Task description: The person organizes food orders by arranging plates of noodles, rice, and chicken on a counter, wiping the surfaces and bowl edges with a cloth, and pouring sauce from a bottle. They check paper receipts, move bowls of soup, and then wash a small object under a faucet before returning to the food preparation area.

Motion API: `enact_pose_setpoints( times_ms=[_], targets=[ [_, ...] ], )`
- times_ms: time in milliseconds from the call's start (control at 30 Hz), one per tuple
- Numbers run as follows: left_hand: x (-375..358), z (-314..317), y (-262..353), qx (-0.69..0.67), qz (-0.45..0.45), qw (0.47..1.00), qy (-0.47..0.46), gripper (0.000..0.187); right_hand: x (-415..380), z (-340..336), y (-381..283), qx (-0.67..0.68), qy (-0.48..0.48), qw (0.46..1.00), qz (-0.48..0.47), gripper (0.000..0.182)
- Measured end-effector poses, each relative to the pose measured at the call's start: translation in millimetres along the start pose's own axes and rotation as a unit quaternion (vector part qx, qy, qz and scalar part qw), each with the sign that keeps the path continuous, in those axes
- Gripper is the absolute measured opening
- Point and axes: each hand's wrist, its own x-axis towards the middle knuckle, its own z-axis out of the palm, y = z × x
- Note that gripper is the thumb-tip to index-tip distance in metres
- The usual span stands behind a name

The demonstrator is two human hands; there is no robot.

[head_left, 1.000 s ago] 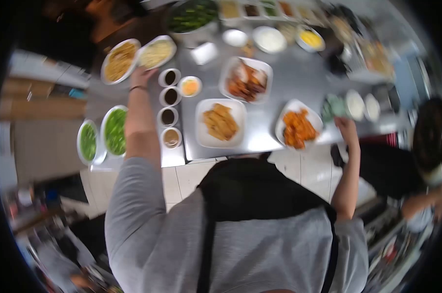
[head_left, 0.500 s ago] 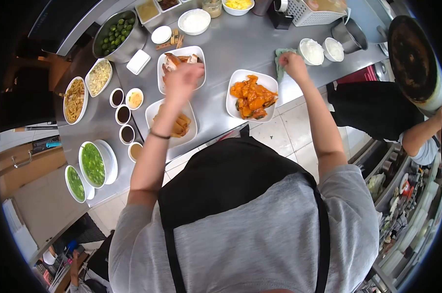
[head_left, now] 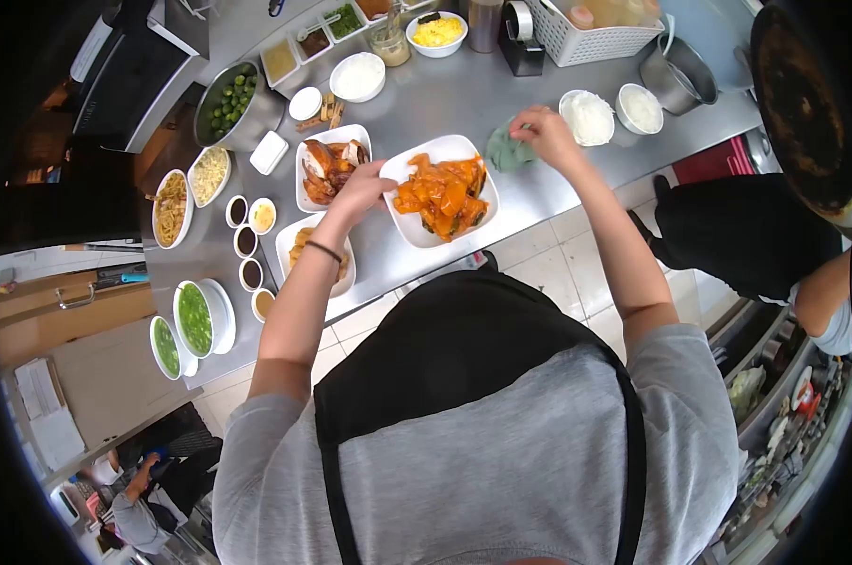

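Note:
My left hand [head_left: 362,191] grips the left rim of a square white bowl [head_left: 415,229] filled with glossy orange-sauced food pieces [head_left: 442,195]. Its thumb lies at the rim, while the fingers beneath are partly hidden. To the right, my right hand [head_left: 546,135] pinches a crumpled green cloth [head_left: 509,151] against the steel counter. Left of the held bowl stands a square dish of browned roast meat [head_left: 324,168]. Nearer me, a second square dish [head_left: 343,280] with pale golden rolls is partly covered by my left forearm.
Two bowls of white rice [head_left: 586,119] stand right of the cloth, near a metal pot [head_left: 678,73]. Sauce cups [head_left: 246,241], noodles [head_left: 171,209] and green soup bowls [head_left: 194,318] line the left side. A co-worker's arm [head_left: 821,297] holds a large pan [head_left: 803,113] at right.
My left hand has come down from above the roast meat and taken hold of the orange-food bowl, which has shifted left. My right hand and the cloth have moved left too.

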Motion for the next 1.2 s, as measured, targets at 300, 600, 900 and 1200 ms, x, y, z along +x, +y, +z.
enact_pose_setpoints(
  times_ms=[300,600,900,1200],
  targets=[
    [-23,0,24,-0.069,0.035,0.996,0.038,0.032,66,22,4,0.249,-0.111,0.96,0.059,0.014],
    [-19,17,25,-0.101,0.019,0.993,0.056,0.037,87,33,-23,0.263,-0.247,0.932,0.041,0.01],
    [-13,19,21,-0.125,0.027,0.989,0.077,0.04,83,29,-41,0.008,-0.168,0.985,-0.026,0.015],
    [-6,23,9,-0.168,0.053,0.978,0.109,0.034,71,25,-24,0.057,-0.161,0.983,0.068,0.015]
  ],
)
